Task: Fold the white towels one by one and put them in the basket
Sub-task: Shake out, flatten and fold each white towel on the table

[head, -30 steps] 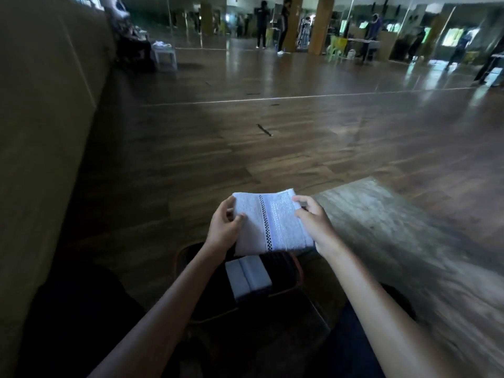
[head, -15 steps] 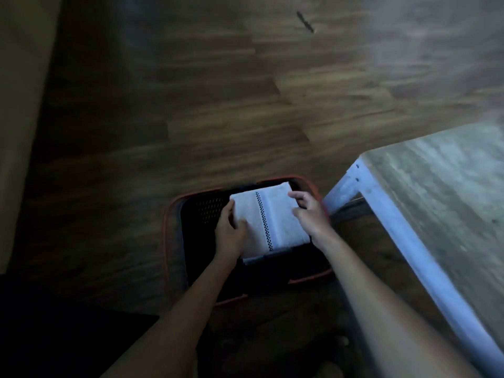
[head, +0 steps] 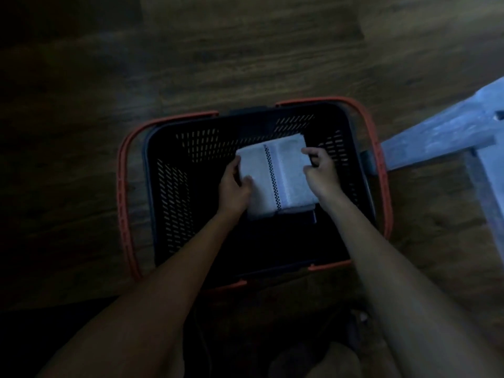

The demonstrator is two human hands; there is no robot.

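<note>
A folded white towel (head: 283, 173) with a dark checked stripe is inside the black basket (head: 174, 186), which has orange handles and stands on the wood floor. My left hand (head: 234, 186) grips the towel's left edge, thumb on top. My right hand (head: 320, 170) pinches its right edge. The edge of another folded towel (head: 272, 214) shows just beneath it, at the near side. Both my forearms reach down into the basket.
A pale table leg and frame (head: 447, 135) stand right of the basket, close to its right handle (head: 381, 170). Dark wood floor (head: 245, 50) lies all around. My knees are at the bottom of the view.
The towel has gone from held up in front of me down into the basket, onto the towel lying there. Both hands still hold it. My view has tilted down.
</note>
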